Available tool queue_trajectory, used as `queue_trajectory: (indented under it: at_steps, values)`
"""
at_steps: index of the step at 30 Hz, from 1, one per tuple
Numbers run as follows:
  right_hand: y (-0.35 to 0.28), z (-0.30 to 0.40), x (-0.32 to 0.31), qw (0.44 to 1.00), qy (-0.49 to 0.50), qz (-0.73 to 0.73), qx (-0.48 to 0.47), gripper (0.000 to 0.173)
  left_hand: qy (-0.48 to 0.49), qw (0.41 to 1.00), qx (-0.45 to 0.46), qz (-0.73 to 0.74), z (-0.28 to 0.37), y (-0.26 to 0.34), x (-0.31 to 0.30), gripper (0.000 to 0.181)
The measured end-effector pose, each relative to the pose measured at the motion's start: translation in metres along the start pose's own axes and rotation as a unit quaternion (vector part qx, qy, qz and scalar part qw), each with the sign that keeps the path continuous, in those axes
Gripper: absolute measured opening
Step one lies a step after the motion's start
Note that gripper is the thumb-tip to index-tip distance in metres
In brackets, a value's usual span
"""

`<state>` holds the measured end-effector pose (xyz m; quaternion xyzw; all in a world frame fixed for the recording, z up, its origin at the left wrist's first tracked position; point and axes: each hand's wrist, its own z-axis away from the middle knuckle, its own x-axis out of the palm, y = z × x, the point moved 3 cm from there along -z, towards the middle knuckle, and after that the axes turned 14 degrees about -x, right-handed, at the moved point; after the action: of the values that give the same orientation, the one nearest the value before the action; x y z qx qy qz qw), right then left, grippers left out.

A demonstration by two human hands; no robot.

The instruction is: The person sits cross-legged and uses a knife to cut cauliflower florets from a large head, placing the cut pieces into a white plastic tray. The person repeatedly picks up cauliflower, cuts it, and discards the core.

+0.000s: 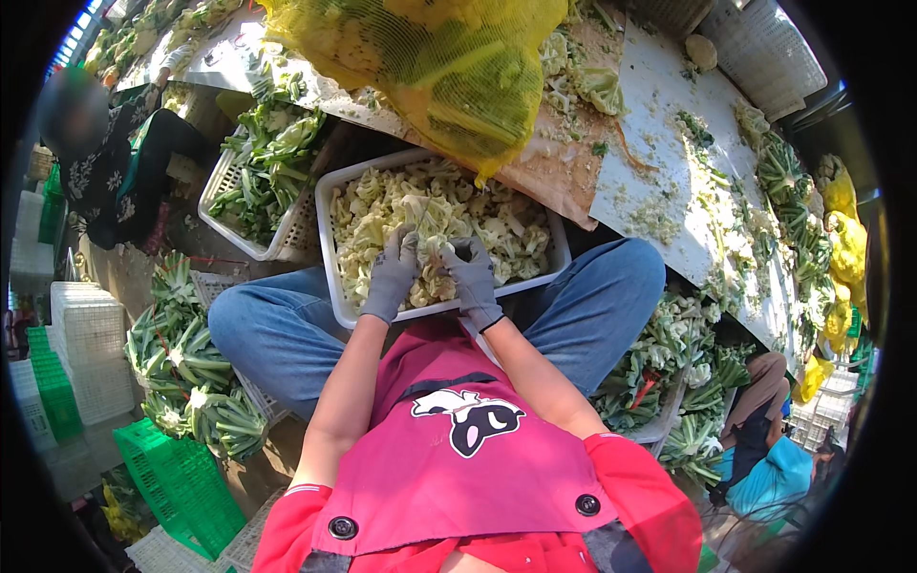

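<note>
A white plastic crate (327, 236) full of cut cauliflower florets (372, 208) stands between my knees. Both hands wear grey work gloves and meet over its near half. My left hand (394, 272) has its fingers bent against a cauliflower piece (432, 259) near the middle. At the right side of that piece, my right hand (469, 276) has thumb and fingers curled; whether it grips a tool or only the piece, I cannot tell. A yellow mesh bag (458, 79) filled with cauliflower lies on the table edge, overhanging the crate's far side.
A long work table (645, 86) bears leaves and trimmings. A crate of green leaves (269, 251) stands left of the florets. Trimmed leaves (186, 358) and a green crate (179, 480) lie lower left. Two co-workers sit at the far left and lower right.
</note>
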<state>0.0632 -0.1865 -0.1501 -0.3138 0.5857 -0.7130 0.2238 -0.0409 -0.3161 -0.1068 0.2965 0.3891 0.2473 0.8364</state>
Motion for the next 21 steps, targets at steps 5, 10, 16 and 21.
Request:
queue_trajectory:
  at_steps: [5,10,16,21]
  values:
    - [-0.019,-0.008,-0.041,0.995,0.065,-0.045,-0.065,0.019,-0.075,0.992,0.031,0.095,0.058,0.046,-0.006,0.043]
    - [-0.049,0.005,-0.028,0.990,0.080,-0.011,-0.117,0.022,-0.098,0.976,0.087,0.173,0.069,0.035,0.030,0.049]
    - [-0.046,0.012,-0.026,0.989,0.082,-0.032,-0.118,0.022,-0.039,0.984,0.166,0.050,0.064,0.031,0.031,0.051]
    - [-0.029,0.010,-0.040,0.981,0.115,-0.152,-0.025,0.021,0.048,0.961,0.271,0.002,0.052,0.031,0.050,0.049]
